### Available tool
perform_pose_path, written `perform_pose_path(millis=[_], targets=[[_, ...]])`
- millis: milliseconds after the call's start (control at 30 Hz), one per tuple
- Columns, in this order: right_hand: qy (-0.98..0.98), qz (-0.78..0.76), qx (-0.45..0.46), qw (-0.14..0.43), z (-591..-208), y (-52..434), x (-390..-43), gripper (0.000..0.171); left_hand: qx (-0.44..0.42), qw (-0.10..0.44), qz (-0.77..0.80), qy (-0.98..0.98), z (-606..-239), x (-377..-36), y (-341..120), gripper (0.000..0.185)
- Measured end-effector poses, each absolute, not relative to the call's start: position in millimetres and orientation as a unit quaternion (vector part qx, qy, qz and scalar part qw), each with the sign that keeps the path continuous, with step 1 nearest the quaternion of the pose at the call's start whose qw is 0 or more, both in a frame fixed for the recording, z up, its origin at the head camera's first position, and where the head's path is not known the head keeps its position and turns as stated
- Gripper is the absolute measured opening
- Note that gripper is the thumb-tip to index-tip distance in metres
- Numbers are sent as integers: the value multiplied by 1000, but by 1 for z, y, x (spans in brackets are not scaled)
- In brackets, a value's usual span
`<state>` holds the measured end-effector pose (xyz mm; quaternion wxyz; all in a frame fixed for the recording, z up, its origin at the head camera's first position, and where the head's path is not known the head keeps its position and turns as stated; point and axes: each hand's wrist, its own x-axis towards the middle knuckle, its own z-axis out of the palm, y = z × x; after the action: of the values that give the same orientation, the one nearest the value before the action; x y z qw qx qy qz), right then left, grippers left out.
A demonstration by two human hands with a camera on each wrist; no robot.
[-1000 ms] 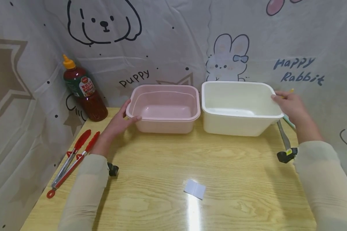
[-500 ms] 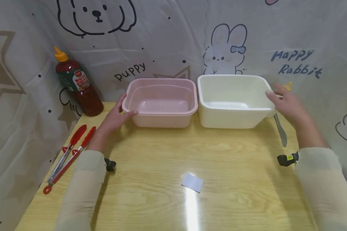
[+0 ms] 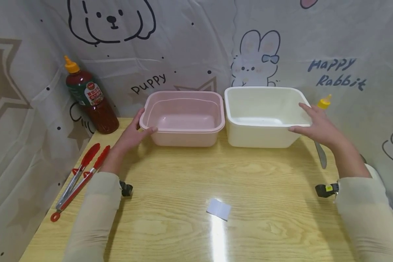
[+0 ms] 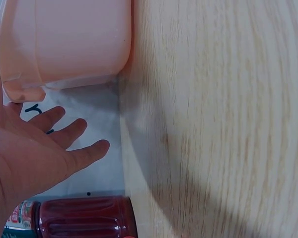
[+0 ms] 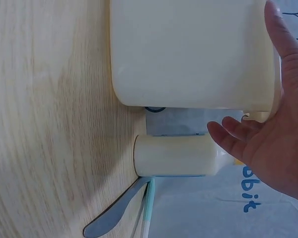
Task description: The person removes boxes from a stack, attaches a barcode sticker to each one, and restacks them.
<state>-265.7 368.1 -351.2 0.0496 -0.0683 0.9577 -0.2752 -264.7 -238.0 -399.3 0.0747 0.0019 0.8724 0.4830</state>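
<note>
Your left hand (image 3: pixel 131 136) had a loose, open grip on the pink tub (image 3: pixel 183 118); your right hand (image 3: pixel 317 125) lay flat on the white tub (image 3: pixel 265 116). Hold both rims firmly.

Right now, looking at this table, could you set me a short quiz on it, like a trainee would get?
1. True or false: the pink tub stands to the left of the white tub.
2. Which lies at the table's left edge? A) a knife B) red tongs C) a cup
3. Fill in: the left hand touches the ___ tub.

Key:
1. True; they stand side by side at the back of the table.
2. B; the knife lies on the right, below the right hand.
3. Pink; its fingers are straight against the tub's left end, under the rim.
</note>
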Motion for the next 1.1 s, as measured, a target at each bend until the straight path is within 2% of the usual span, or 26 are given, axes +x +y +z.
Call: perform_pose_path(millis=[233,767,900,1100], targets=[[959,-272,-54,53,-353,369,-263,104,1,81,483,872,-400,-264,-237,94],[955,-288,-60,36,-355,368,-268,110,8,67,458,886,-392,-259,-236,102],[944,-320,-65,45,-355,372,-265,106,-9,52,432,900,-388,-256,-235,105],[925,-370,-78,16,-355,379,-257,96,-11,10,392,920,-377,-248,-233,107]])
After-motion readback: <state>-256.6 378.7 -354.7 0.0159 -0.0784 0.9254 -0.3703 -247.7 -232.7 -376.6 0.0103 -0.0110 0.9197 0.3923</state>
